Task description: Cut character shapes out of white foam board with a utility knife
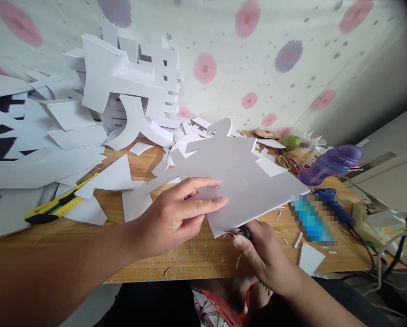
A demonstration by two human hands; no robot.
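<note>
My left hand (176, 213) grips the left edge of a white foam board (258, 193). Two fingers lie stretched over its top face, while the thumb goes to the edge and its tip is hidden. Thin lines forming a corner are marked or cut in the board near those fingertips. At the near edge my right hand (261, 252) is closed around a small black-handled tool (245, 232), mostly covered by the board and fingers. A bit of metal shows beside the right thumb; the tool's exact kind is unclear.
A yellow utility knife (60, 200) lies left among white offcuts (113, 175). Behind stand white cut-out shapes (131, 81). Rightward are a purple bottle (331, 165), scissors (288, 164), a blue glue gun (333, 202), a power strip (363, 222) and cables. The table's front edge (176, 274) is close.
</note>
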